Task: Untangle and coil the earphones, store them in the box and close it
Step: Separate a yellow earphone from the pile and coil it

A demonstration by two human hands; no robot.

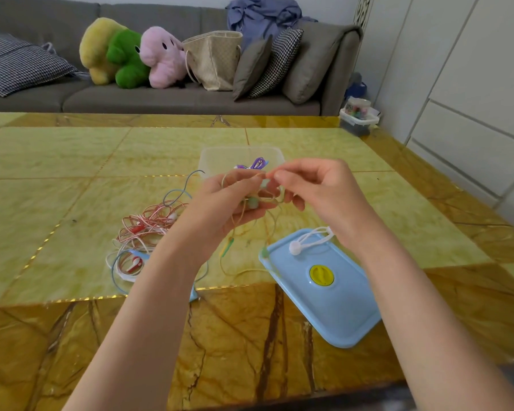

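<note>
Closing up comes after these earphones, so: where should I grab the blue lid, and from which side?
Take the blue lid by its near-right long edge, coming from the right with the right hand. It lies flat on the table, so a thumb-over, fingers-under pinch probably suits. Avoid the far end: the white cord loop and yellow-green earphone cable lie there.

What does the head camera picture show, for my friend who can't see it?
Two hands, left hand and right hand, untangle yellow earphones above a table. A red tangle, clear box and blue lid lie nearby.
</note>
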